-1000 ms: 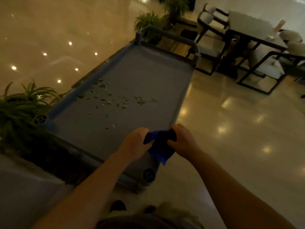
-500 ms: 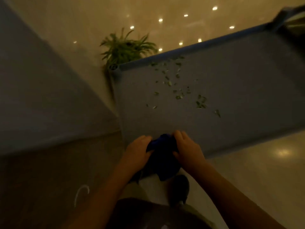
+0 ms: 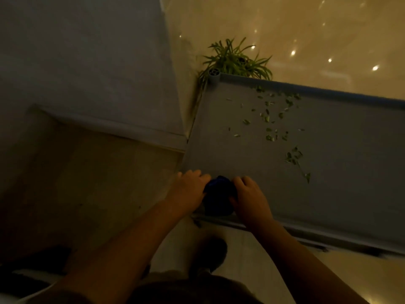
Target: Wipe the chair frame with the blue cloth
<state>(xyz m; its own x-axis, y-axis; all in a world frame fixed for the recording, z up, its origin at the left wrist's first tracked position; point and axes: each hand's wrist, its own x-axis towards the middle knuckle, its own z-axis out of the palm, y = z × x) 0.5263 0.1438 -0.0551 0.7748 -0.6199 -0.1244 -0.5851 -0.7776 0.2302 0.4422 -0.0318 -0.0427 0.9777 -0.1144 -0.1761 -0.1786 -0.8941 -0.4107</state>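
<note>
Dim lobby floor (image 3: pixel 252 266) under me; my left hand (image 3: pixel 188 189) and right hand (image 3: pixel 249 198) both clutch the blue cloth (image 3: pixel 218 195), bunched on the grey frame's (image 3: pixel 328 238) near rail. Risk I see: sweeping outward drags leaf scraps (image 3: pixel 271 119) off the edge.

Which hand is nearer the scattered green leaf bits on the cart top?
Right. The right hand sits on the blue cloth's side facing the leaf bits; the left hand is on the cloth's far side.

There are no words to read here. There are no numbers, labels or signs on anything.
</note>
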